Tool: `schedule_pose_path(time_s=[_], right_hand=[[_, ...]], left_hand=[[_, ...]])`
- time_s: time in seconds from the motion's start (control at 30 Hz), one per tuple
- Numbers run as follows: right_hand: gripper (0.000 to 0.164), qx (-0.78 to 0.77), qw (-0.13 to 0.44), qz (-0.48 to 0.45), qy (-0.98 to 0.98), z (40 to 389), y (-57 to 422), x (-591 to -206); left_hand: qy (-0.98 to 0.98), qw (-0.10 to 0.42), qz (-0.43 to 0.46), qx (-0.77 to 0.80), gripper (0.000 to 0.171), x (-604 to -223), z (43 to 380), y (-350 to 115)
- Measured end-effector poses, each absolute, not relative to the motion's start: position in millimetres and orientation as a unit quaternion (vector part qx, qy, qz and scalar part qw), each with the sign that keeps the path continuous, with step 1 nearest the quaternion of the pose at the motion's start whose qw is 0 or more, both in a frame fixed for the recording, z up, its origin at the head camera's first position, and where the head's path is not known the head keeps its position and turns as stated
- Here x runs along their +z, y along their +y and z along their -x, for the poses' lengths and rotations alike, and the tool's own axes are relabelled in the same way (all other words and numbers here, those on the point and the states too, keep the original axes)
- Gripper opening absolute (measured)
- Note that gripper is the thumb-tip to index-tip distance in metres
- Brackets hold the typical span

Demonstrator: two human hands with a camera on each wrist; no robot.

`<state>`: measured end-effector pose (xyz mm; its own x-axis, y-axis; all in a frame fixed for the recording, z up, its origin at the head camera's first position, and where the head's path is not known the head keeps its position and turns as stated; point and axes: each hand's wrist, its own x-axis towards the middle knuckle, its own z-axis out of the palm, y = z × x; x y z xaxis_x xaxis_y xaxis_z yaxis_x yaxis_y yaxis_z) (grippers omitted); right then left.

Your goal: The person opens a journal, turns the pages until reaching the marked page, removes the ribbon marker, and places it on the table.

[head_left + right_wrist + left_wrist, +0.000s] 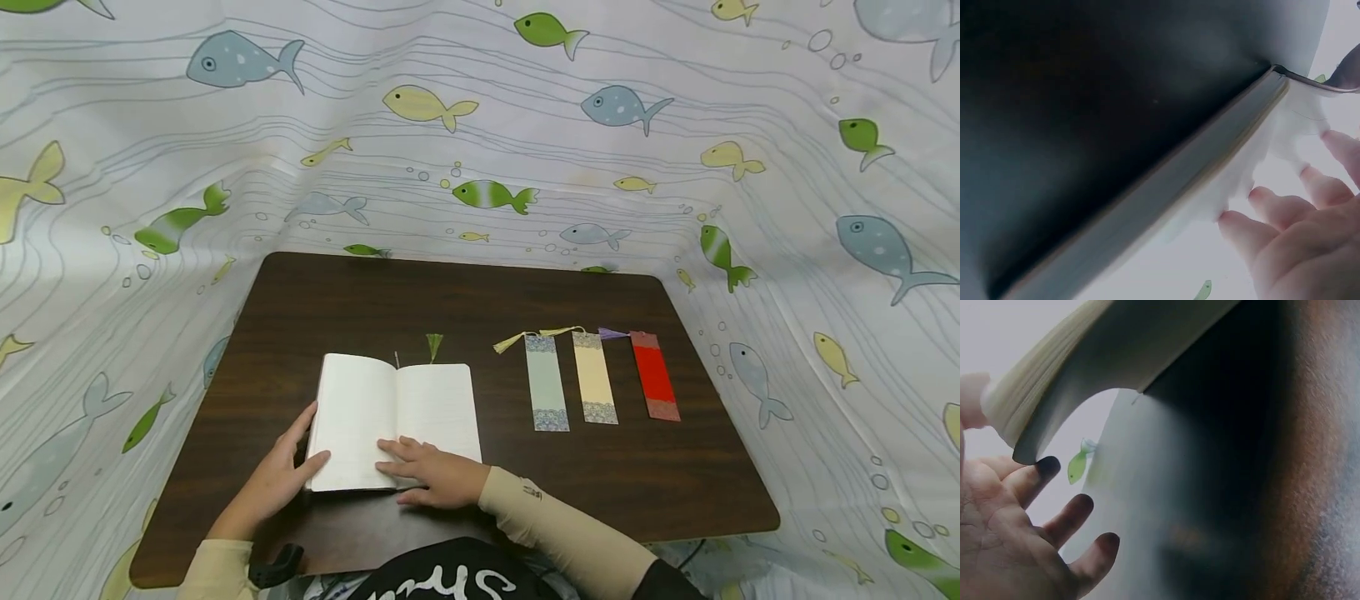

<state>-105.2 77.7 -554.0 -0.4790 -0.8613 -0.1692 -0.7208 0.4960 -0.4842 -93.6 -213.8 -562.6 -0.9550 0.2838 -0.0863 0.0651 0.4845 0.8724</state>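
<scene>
An open notebook [437,404] with blank-looking pages lies on the table. My left hand [274,481] holds its left edge, thumb on the page and fingers along the outer side. In the left wrist view the page block [1041,369] runs between thumb and index finger, the other fingers spread below. My right hand [438,472] rests across the lower middle of the spread, straight fingers touching the pages near the fold. The right wrist view shows those fingertips [1266,199] on the paper. A green tassel [434,345] sticks out past the right page's top edge.
Right of the notebook lie three tasselled bookmarks: pale green [547,383], cream [595,377] and red [655,375]. The dark wooden table [450,304] has fish-patterned cloth [525,150] around it. A black object [277,567] sits at my left wrist.
</scene>
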Motion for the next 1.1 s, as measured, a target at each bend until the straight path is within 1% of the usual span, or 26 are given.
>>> schedule_pose_path(time_s=[0.1,0.2,0.4,0.5,0.6,0.73,0.97,1.1], right_hand=[[0.061,-0.180,0.207,0.458,0.845,106,81,-560],[0.062,-0.169,0.200,0.440,0.859,108,89,-564],[0.065,-0.078,0.145,0.386,0.908,113,118,-565],[0.073,-0.048,0.138,0.341,0.929,118,135,-564],[0.082,-0.044,0.142,0.297,0.943,121,149,-561],[0.089,-0.044,0.134,0.271,0.952,121,155,-562],[0.086,-0.015,0.095,0.269,0.958,119,151,-567],[0.079,0.005,0.054,0.275,0.960,120,150,-569]], left_hand=[[0.869,0.111,-0.099,0.472,0.086,-564,92,-214],[0.877,0.109,-0.098,0.458,0.087,-565,92,-214],[0.880,0.094,-0.116,0.452,0.083,-568,94,-215],[0.881,0.097,-0.115,0.449,0.083,-568,94,-215],[0.884,0.110,-0.102,0.443,0.084,-567,94,-215],[0.889,0.120,-0.088,0.433,0.086,-566,93,-214],[0.886,0.113,-0.100,0.439,0.085,-567,92,-214],[0.886,0.110,-0.100,0.439,0.085,-567,92,-214]])
